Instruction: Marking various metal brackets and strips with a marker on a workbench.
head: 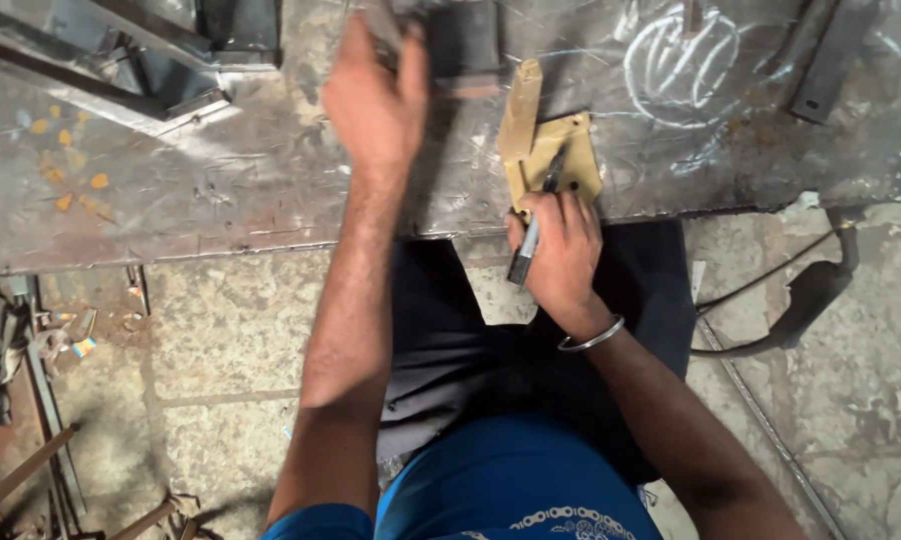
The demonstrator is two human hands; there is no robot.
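My right hand (563,262) grips a thin steel punch (527,245) and sets its tip against a yellowish hinge plate (577,150). The plate has a tube-shaped barrel (521,108) and lies at the near edge of a scratched steel table (221,180). My left hand (376,100) is raised above the table to the left of the plate. It looks closed on the blurred handle of a hammer whose dark head (463,45) hangs above the plate. A metal bangle circles my right wrist.
Steel frame sections (121,60) lie on the table at back left, a flat bar (829,60) at back right, and chalk scribbles (681,60) beside it. On the stone floor are a welding holder with cable (809,298) at right and scrap rods (21,400) at left.
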